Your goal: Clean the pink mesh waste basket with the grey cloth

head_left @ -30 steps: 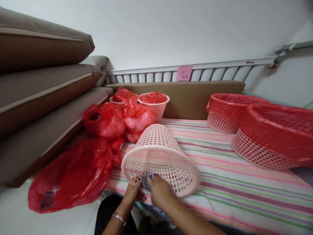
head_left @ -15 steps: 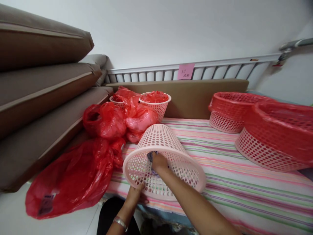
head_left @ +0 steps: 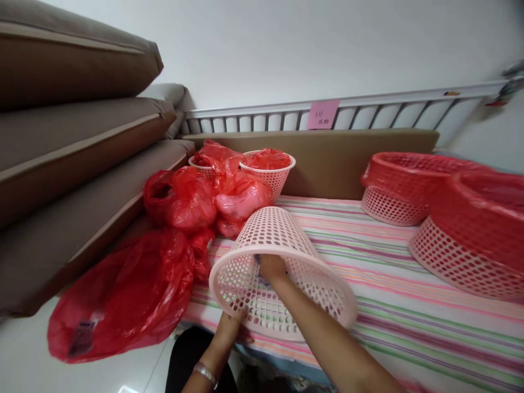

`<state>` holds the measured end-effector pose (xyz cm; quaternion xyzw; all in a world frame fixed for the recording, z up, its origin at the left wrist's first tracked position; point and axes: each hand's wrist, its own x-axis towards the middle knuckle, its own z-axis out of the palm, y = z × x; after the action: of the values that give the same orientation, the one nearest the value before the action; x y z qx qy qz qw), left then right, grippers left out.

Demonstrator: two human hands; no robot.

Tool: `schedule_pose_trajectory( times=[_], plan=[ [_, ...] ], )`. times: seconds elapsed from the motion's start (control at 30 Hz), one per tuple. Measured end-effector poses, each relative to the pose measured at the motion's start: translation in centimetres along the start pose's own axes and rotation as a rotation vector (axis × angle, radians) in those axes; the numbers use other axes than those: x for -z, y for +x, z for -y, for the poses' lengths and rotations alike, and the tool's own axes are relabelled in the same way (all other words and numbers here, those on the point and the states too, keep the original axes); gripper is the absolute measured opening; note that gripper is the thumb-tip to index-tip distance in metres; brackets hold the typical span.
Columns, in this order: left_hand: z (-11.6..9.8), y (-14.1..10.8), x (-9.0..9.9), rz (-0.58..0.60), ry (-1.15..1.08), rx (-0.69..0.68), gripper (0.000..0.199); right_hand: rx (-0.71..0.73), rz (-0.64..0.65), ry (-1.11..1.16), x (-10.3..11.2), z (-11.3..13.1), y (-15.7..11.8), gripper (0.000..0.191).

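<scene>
A pale pink perforated plastic wastebasket (head_left: 268, 232) lies on its side on the striped cloth (head_left: 393, 262), its mouth facing me. My left hand (head_left: 237, 323) grips the lower left of its rim, thumb inside and fingers underneath. Deep in the basket is my right hand (head_left: 272, 267), closed on a dark bluish cloth (head_left: 257, 258) pressed near the inner wall. Only a little of that cloth shows; the hand and the rim hide the rest. Loose red plastic bags (head_left: 135, 295) spread just left of the basket.
Red-bagged bundles (head_left: 245, 196) and a lined basket (head_left: 270, 176) stand behind. Two baskets with red liners (head_left: 395, 204) (head_left: 462, 262) are at the right. Brown cushions (head_left: 82, 147) are stacked at the left. A pink note (head_left: 323, 114) hangs on the white rail.
My right hand has pushed slightly deeper into the basket, so less of the cloth shows. My left hand keeps its hold on the rim. The view has shifted a little left.
</scene>
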<state>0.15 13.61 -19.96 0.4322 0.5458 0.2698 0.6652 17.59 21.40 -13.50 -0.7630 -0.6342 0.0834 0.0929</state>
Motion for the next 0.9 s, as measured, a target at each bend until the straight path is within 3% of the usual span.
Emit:
schedule_pose_trajectory(
  times=[0.1, 0.23, 0.33, 0.43, 0.67, 0.77, 0.9],
  plan=[
    [0.1, 0.1, 0.0, 0.000, -0.010, -0.034, 0.059, 0.014, 0.042, -0.061, -1.1, 1.1, -4.9, 0.037],
    [0.2, 0.0, -0.4, -0.044, -0.044, -0.039, 0.071, 0.138, 0.069, -0.143, -1.8, 2.0, -11.7, 0.031],
    [0.2, -0.2, -0.8, -0.092, -0.063, -0.012, 0.075, 0.176, 0.114, -0.132, -1.2, 2.0, -14.0, 0.035],
    [-0.4, -0.3, -0.2, -0.103, -0.057, -0.055, 0.075, 0.147, 0.134, -0.137, -0.4, 1.8, -13.7, 0.038],
    [-4.0, 0.0, 5.0, -0.253, -0.011, -0.246, 0.055, 0.136, 0.182, -0.122, 0.0, 1.9, -12.1, 0.043],
    [-4.2, 0.1, 5.4, -0.262, 0.012, -0.282, 0.050, 0.105, 0.152, -0.092, -0.4, 2.0, -10.7, 0.043],
    [-2.7, 0.5, 4.7, -0.220, 0.025, -0.257, 0.058, -0.007, 0.034, -0.020, -1.2, 2.2, -6.8, 0.042]
  ],
)
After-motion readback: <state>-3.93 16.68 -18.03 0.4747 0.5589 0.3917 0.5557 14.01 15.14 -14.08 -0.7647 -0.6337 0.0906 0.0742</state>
